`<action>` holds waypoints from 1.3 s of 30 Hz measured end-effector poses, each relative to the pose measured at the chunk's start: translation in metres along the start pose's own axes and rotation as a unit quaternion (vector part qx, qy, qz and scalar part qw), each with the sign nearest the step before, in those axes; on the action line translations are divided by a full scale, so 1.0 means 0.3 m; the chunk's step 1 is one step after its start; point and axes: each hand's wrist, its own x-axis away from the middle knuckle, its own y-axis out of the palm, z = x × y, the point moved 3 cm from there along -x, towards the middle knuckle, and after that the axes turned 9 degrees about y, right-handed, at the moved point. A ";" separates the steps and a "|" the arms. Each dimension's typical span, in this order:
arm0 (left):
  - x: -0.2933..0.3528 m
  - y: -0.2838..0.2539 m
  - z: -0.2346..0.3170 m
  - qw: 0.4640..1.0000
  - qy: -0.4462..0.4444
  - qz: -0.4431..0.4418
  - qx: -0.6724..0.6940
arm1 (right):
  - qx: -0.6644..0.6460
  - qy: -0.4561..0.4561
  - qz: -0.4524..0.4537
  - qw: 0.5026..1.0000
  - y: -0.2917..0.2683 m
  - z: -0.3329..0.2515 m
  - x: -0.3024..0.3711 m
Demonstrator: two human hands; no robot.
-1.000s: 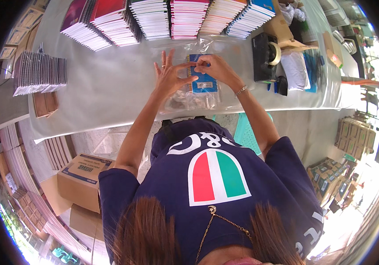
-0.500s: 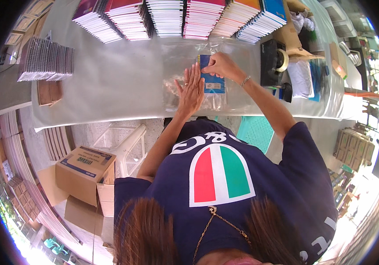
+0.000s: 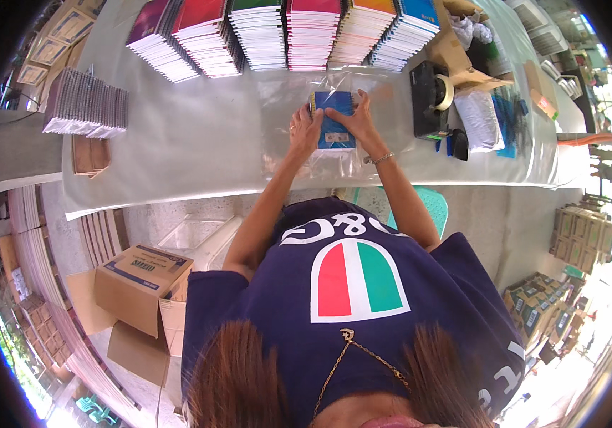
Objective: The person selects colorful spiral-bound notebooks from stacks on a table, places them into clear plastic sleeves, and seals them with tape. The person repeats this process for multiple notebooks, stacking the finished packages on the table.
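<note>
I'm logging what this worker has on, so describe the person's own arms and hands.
The left hand and right hand are gloveless; the forearms are bare below short navy sleeves. The right one has a silver-coloured chain bracelet at the wrist.

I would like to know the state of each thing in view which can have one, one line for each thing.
Blue spiral-bound notebook: closed, lying flat.
Left hand: at the notebook's left edge; grip unclear.
Right hand: spread, thumb over the notebook.
Six stacks of coloured spiral notebooks: piled, closed.
Black tape dispenser: loaded with a cream tape roll.
Brown cardboard box at lower left: flaps spread open.
</note>
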 end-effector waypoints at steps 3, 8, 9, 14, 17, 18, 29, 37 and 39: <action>0.003 0.043 -0.018 0.997 0.002 0.053 0.060 | -0.079 0.037 -0.056 0.995 0.009 0.014 0.017; 0.062 -0.064 0.157 0.894 -0.015 0.013 0.447 | -0.325 0.045 -0.210 0.921 -0.115 -0.188 0.190; 0.064 -0.098 0.188 0.890 0.035 -0.004 0.454 | -0.324 -0.005 -0.211 0.922 -0.133 -0.199 0.193; 0.052 -0.229 0.272 0.929 0.194 -0.071 0.308 | -0.247 -0.106 -0.232 0.935 -0.176 -0.283 0.233; 0.041 -0.151 0.075 0.949 0.112 -0.074 0.286 | -0.200 -0.115 -0.221 0.948 -0.120 -0.191 0.202; 0.034 -0.144 0.061 0.953 0.089 -0.077 0.280 | -0.184 -0.121 -0.225 0.949 -0.102 -0.166 0.190; 0.029 -0.434 0.446 0.881 0.380 -0.100 -0.265 | 0.209 -0.420 -0.067 0.880 -0.269 -0.456 0.275; 0.035 -0.439 0.528 0.874 0.351 -0.111 -0.319 | 0.290 -0.412 -0.039 0.863 -0.318 -0.539 0.324; 0.042 -0.456 0.551 0.889 0.346 -0.083 -0.288 | 0.224 -0.405 -0.063 0.884 -0.357 -0.535 0.297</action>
